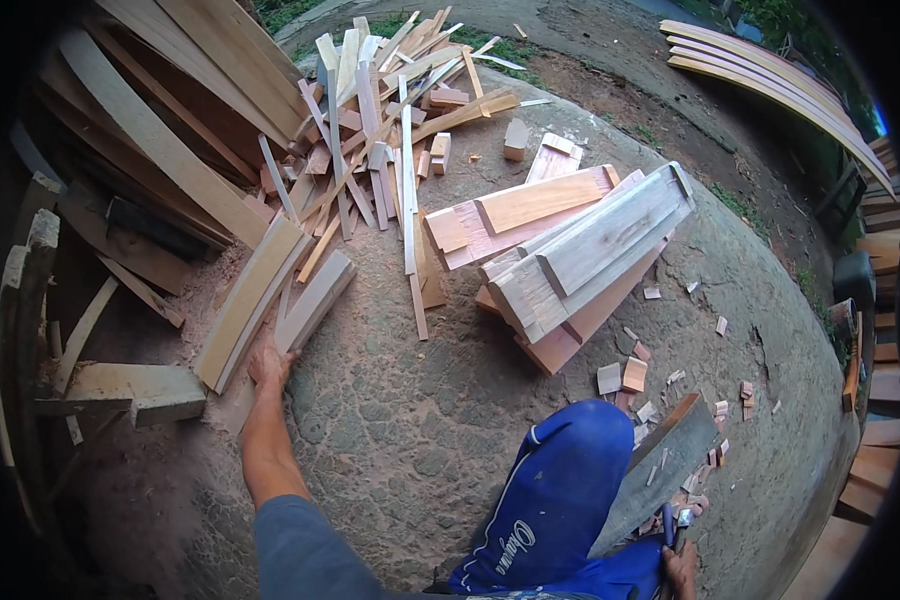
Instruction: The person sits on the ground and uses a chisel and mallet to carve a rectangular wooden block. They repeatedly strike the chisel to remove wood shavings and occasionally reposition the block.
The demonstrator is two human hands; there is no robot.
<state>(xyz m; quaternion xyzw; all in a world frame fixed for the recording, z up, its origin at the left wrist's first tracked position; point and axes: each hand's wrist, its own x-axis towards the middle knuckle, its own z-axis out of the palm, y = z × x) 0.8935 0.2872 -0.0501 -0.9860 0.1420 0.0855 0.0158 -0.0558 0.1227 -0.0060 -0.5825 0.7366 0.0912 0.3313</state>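
My left hand (pixel 270 362) reaches out to the left, closed at the near end of a pale squared wooden block (pixel 315 302); its fingertips are partly hidden. Right beside it leans a longer curved board (pixel 252 300). Low at the right, my right hand (pixel 681 568) is closed around a blue-handled tool (pixel 668 522); a metal part shows beside the handle, and the tool's kind is unclear. Next to my bent knee, a thick grey plank (pixel 670 462) lies among chips. Ahead, several notched boards (pixel 605 250) are stacked crosswise.
A heap of offcuts and thin strips (pixel 390 130) lies at the far left, near tall leaning planks (pixel 220 60). A low wooden stand (pixel 135 390) is at the left. Small chips (pixel 635 375) litter the rough ground. Curved boards (pixel 770 85) are stacked at the far right.
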